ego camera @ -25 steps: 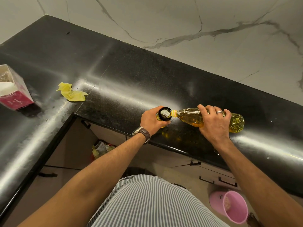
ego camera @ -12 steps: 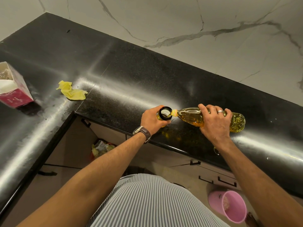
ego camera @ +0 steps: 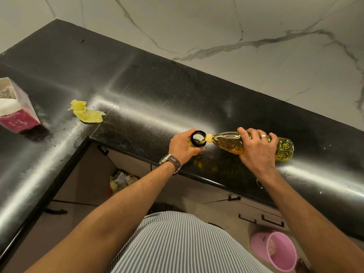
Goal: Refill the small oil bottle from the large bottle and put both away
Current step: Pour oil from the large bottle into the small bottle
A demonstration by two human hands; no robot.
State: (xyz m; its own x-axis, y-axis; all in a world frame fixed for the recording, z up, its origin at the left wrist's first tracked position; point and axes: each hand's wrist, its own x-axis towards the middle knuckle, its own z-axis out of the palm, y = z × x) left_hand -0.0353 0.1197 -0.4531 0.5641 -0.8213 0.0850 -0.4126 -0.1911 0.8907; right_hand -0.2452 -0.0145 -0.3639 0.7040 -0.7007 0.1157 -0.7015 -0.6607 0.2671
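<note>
The large clear bottle (ego camera: 228, 142) of yellow oil lies tipped nearly flat above the black counter (ego camera: 149, 99). Its orange-ringed mouth rests over the black rim of the small oil bottle (ego camera: 197, 139). My right hand (ego camera: 256, 150) grips the large bottle round its middle, with a ring on one finger. My left hand (ego camera: 182, 146) holds the small bottle upright near the counter's front edge, and the fingers cover most of its body. A watch sits on my left wrist.
A crumpled yellow wrapper (ego camera: 86, 113) lies on the counter at the left. An open pink and white carton (ego camera: 15, 111) stands at the far left. Below are cabinet drawers (ego camera: 256, 211) and a pink bucket (ego camera: 275, 253) on the floor. The marble wall (ego camera: 256, 56) backs the counter.
Both hands and both bottles keep the same pose. Only the camera view shifts slightly.
</note>
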